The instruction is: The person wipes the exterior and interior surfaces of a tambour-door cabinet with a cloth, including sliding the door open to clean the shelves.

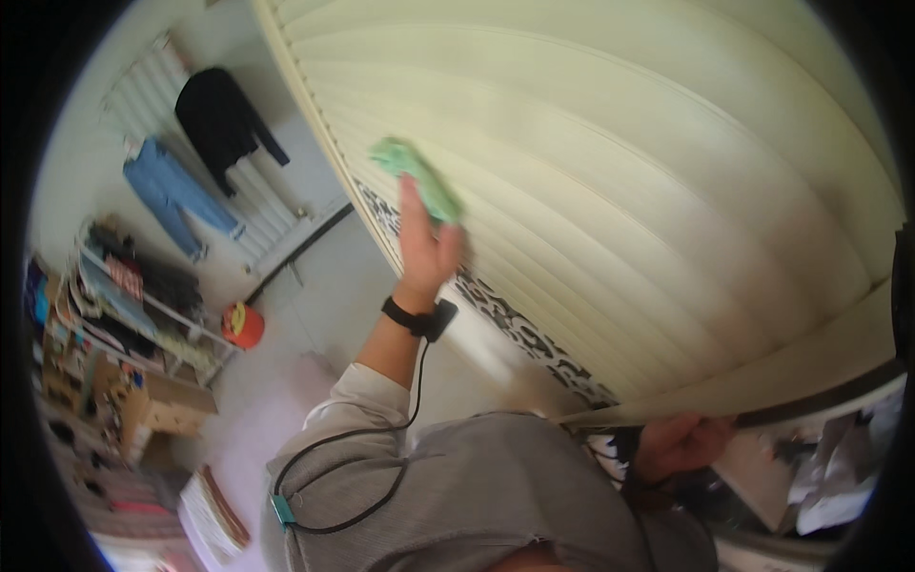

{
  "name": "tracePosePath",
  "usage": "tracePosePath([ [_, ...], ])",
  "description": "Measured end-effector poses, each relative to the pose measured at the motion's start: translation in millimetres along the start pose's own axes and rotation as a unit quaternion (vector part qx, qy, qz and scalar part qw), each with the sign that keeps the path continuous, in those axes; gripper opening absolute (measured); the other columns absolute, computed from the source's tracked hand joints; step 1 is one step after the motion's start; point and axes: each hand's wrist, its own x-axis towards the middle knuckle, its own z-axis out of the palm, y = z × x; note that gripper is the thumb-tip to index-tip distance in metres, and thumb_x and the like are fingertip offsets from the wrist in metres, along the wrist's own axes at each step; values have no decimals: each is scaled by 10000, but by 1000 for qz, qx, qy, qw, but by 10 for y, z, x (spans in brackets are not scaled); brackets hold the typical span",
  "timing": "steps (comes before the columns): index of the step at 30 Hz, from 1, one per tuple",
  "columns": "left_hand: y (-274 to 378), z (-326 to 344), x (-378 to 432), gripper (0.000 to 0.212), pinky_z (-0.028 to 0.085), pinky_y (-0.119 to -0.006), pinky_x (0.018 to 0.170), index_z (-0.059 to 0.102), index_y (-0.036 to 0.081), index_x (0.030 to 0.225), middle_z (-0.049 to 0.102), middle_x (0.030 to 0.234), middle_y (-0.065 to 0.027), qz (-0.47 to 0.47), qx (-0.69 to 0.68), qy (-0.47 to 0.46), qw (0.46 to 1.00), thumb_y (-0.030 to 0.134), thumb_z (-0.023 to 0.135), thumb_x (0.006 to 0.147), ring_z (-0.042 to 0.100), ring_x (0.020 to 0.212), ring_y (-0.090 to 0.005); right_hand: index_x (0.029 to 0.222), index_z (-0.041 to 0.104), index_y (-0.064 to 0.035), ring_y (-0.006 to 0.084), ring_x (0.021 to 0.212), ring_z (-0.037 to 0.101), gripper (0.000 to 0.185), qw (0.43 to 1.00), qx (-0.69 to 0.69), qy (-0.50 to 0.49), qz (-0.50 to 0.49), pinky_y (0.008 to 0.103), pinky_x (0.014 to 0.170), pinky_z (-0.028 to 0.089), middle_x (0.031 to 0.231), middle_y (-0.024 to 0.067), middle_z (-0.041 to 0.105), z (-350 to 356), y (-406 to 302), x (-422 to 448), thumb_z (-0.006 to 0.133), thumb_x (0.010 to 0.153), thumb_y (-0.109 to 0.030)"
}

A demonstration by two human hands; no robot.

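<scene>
My left hand (pixel 427 247) presses a crumpled green cloth (pixel 422 175) against a cream ridged door panel (pixel 572 179). The hand and cloth are slightly blurred. A black strap with a small device (pixel 422 318) circles the left wrist, and a cable runs from it along my sleeve. A dark scrollwork band (pixel 529 336) runs down the panel beside the left hand. Lower right, my right hand (pixel 679 443) has its fingers curled at the panel's lower edge; part of this hand is in shadow.
Jeans (pixel 179 193) and a black top (pixel 221 121) hang on a white radiator (pixel 268 207). Nearby stand a loaded clothes rack (pixel 150 307), a red bucket (pixel 243 325) and a cardboard box (pixel 168 407). Plastic bags (pixel 836 472) lie behind the panel's edge at right.
</scene>
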Motion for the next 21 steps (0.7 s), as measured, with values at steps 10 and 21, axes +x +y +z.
tracePosePath([
  [10, -2117, -341, 728, 527, 398, -401, 1077, 446, -69, 1448, 553, 1426, -232, -343, -93, 43, 934, 310, 467, 1082, 547, 1254, -360, 913, 417, -79, 281, 881, 534, 238, 999, -29, 36, 14, 414, 822, 431, 1008, 125, 539, 113, -130, 52, 611, 1015, -170],
  [21, -1023, -239, 395, 335, 508, -329, 809, 602, -47, 1238, 684, 1072, -92, -248, -28, 67, 966, 166, 641, 982, 623, 893, -200, 880, 430, -87, 251, 927, 481, 235, 997, 49, 5, 54, 381, 874, 394, 1003, 96, 490, 60, -136, 114, 620, 995, -164],
])
